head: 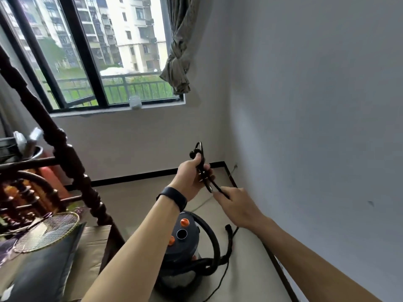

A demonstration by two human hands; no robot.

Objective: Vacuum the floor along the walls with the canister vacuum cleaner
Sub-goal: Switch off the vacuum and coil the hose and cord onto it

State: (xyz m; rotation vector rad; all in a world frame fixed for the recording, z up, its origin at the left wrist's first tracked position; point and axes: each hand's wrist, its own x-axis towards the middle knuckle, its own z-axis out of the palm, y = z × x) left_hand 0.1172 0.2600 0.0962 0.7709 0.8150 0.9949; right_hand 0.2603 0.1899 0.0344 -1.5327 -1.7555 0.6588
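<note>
My left hand (192, 177) gripped the coiled power cord (202, 155), fingers curled round the loops, and my right hand (237, 208) pinched one strand leading off it. The canister vacuum cleaner (185, 243) stood on the floor (250, 269) below, near the corner. I judged a hard tug could knot the coil or snag its hose (214, 240).
</note>
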